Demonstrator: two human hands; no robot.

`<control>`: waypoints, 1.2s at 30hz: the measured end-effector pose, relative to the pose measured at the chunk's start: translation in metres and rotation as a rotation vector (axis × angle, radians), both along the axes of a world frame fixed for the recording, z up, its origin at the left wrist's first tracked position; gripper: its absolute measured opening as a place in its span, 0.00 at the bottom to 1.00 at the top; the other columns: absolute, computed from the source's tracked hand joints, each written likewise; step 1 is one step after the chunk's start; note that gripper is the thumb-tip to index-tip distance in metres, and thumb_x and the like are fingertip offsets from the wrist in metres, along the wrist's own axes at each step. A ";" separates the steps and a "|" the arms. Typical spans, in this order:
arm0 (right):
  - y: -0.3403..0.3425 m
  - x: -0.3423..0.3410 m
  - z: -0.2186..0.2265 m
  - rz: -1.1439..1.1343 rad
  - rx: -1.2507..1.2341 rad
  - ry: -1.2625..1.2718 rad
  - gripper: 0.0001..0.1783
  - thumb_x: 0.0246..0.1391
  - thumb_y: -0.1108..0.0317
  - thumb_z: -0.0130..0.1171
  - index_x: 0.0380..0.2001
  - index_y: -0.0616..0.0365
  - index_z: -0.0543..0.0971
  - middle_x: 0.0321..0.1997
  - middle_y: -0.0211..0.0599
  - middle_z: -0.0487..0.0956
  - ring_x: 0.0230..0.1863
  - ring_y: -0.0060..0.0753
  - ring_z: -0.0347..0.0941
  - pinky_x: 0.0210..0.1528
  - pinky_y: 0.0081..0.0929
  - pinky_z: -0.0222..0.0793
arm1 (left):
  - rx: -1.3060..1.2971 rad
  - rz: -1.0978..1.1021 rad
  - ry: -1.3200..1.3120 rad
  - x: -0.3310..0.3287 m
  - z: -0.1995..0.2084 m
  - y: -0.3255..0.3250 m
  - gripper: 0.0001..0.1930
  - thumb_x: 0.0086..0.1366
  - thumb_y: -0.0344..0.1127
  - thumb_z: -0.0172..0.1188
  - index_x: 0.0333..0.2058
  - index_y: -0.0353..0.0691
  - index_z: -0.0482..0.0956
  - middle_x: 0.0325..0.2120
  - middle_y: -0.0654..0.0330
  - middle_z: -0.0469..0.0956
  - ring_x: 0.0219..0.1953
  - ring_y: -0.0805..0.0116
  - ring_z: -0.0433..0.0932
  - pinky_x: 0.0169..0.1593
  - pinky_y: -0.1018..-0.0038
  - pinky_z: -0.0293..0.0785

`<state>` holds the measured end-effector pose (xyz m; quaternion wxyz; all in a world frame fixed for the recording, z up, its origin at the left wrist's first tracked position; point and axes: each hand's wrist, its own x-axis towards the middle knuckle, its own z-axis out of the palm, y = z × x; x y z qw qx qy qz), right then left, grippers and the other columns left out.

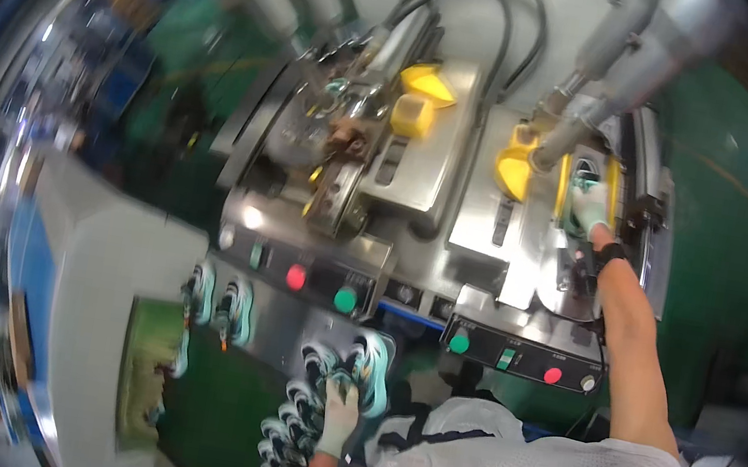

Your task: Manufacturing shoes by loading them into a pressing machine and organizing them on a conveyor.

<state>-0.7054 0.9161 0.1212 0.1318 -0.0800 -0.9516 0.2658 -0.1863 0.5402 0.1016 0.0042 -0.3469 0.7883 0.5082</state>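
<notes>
My right arm reaches to the right-hand station of a metal machine. There my right hand (pixel 591 206), in a white glove, grips a dark and white sneaker (pixel 585 172) between yellow pads; its fingers are partly blurred. Low in the middle, my left hand (pixel 340 414), also gloved, is closed at the heel end of a sneaker (pixel 319 358) beside a second sneaker with a pale teal sole (pixel 372 370). The fingertips there are partly hidden among the shoes.
Several sneakers (pixel 276 453) stand in a row left of my left forearm. Two more (pixel 234 311) lie farther left. Control panels with a red button (pixel 296 277) and a green button (pixel 459 344) front the machine. Yellow blocks (pixel 412 115) and metal cylinders (pixel 611 36) crowd above.
</notes>
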 end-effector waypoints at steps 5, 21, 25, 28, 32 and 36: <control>0.040 -0.018 0.011 0.296 -0.156 -0.229 0.19 0.52 0.59 0.57 0.34 0.70 0.77 0.26 0.43 0.79 0.26 0.41 0.78 0.28 0.37 0.73 | -0.236 0.209 0.085 -0.010 -0.124 0.012 0.35 0.63 0.35 0.52 0.63 0.22 0.49 0.58 0.32 0.59 0.62 0.40 0.59 0.66 0.60 0.53; -0.181 0.349 0.004 0.874 0.592 -0.208 0.54 0.41 0.65 0.67 0.65 0.74 0.47 0.69 0.70 0.47 0.71 0.68 0.41 0.71 0.54 0.38 | 0.126 0.251 0.329 0.084 -0.013 -0.086 0.20 0.67 0.29 0.53 0.57 0.31 0.66 0.51 0.51 0.74 0.51 0.62 0.76 0.56 0.69 0.70; -0.191 0.407 0.007 0.936 0.256 -0.252 0.48 0.48 0.68 0.64 0.67 0.69 0.50 0.71 0.64 0.47 0.73 0.61 0.41 0.73 0.44 0.40 | -0.084 0.473 0.284 0.140 -0.072 -0.199 0.22 0.66 0.32 0.55 0.56 0.30 0.67 0.52 0.47 0.73 0.53 0.58 0.74 0.57 0.66 0.70; -0.176 0.454 0.015 0.920 0.278 -0.329 0.46 0.51 0.71 0.61 0.68 0.64 0.48 0.72 0.59 0.48 0.73 0.56 0.44 0.72 0.38 0.45 | -0.415 0.558 0.166 0.173 -0.087 -0.316 0.22 0.64 0.31 0.57 0.55 0.31 0.68 0.51 0.46 0.71 0.50 0.54 0.74 0.54 0.65 0.71; -0.118 0.505 0.026 0.748 0.291 -0.530 0.43 0.49 0.72 0.62 0.65 0.69 0.54 0.70 0.62 0.51 0.72 0.58 0.47 0.71 0.41 0.46 | -0.763 0.596 0.087 0.227 -0.101 -0.462 0.26 0.59 0.32 0.62 0.56 0.32 0.67 0.50 0.45 0.70 0.53 0.48 0.69 0.58 0.58 0.65; -0.018 0.552 0.015 0.300 0.428 -0.689 0.41 0.46 0.67 0.64 0.61 0.71 0.59 0.66 0.63 0.59 0.69 0.57 0.54 0.69 0.37 0.51 | -0.828 0.493 -0.183 0.210 -0.113 -0.551 0.30 0.51 0.37 0.68 0.52 0.34 0.69 0.51 0.44 0.70 0.53 0.44 0.68 0.56 0.54 0.65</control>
